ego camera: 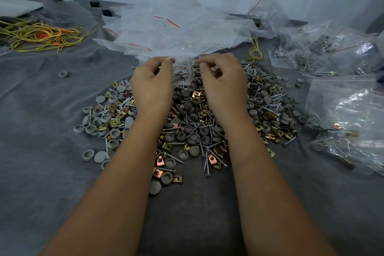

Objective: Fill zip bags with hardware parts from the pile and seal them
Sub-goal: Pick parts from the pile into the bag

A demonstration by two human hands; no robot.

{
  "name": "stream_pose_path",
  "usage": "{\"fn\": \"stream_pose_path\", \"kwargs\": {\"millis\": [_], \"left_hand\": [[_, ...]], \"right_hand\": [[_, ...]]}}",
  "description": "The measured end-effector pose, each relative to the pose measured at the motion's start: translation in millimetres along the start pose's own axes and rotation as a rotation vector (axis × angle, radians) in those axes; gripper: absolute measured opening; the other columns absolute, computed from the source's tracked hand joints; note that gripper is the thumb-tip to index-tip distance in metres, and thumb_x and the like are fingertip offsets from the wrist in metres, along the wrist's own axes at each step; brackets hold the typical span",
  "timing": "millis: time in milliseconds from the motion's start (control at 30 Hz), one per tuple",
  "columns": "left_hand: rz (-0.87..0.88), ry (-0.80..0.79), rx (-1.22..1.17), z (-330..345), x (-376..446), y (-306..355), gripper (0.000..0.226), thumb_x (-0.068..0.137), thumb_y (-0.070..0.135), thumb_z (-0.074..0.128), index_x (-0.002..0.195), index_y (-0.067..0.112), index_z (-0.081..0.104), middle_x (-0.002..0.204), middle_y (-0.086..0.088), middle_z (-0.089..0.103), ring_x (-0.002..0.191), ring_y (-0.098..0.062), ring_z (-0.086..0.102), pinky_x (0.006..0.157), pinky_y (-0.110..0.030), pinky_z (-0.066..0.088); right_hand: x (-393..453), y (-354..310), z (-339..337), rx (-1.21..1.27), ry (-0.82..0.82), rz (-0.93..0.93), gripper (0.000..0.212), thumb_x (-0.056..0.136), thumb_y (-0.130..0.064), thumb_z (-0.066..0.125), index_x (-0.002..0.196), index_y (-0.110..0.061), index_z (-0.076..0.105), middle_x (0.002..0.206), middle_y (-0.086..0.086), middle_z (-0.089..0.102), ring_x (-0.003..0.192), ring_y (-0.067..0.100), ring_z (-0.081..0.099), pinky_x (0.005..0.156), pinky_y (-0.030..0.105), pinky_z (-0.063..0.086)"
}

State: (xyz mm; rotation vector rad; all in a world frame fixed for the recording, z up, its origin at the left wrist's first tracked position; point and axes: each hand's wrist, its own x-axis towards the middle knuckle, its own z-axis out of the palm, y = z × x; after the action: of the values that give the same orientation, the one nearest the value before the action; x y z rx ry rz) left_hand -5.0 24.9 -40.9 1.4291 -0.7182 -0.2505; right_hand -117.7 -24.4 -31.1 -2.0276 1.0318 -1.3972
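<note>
Left hand (152,87) and right hand (223,83) each pinch a clear zip bag (184,72) above the parts pile (187,122); loose pinches could let it slip, spilling parts.

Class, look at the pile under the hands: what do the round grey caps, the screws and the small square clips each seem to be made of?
Round grey caps: probably moulded plastic, going by the matt, even grey surface. Screws: metal, likely zinc-plated steel, with a bright silvery shine. Square clips: thin folded sheet metal with a yellowish to coppery iridescent plating.
</note>
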Motion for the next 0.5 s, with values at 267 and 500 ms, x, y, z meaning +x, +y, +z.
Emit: {"fn": "stream_pose_path", "kwargs": {"millis": [267, 500], "left_hand": [[-0.05, 0.033, -0.024, -0.3, 1.9, -0.2, 0.021, 0.095, 0.021, 0.051, 0.091, 0.023, 0.071, 0.035, 0.013, 0.031, 0.037, -0.004, 0.024, 0.041, -0.019, 0.024], [-0.047, 0.039, -0.025, -0.6, 2.7, -0.4, 0.022, 0.096, 0.021, 0.05, 0.093, 0.021, 0.072, 0.035, 0.013, 0.033, 0.035, -0.003, 0.025, 0.04, -0.019, 0.024]], "right_hand": [[5.6, 10.6, -11.1, -0.221, -0.005, 0.129, 0.019, 0.09, -0.011, 0.057, 0.093, -0.022, 0.072, 0.112, -0.001, 0.061, 0.101, 0.019, 0.059, 0.081, 0.038, 0.052], [2.0, 14.4, -7.7, -0.569, -0.247, -0.002, 0.025, 0.089, -0.017, 0.057, 0.103, -0.027, 0.074, 0.12, 0.001, 0.056, 0.117, 0.025, 0.041, 0.097, 0.036, 0.034]]}}
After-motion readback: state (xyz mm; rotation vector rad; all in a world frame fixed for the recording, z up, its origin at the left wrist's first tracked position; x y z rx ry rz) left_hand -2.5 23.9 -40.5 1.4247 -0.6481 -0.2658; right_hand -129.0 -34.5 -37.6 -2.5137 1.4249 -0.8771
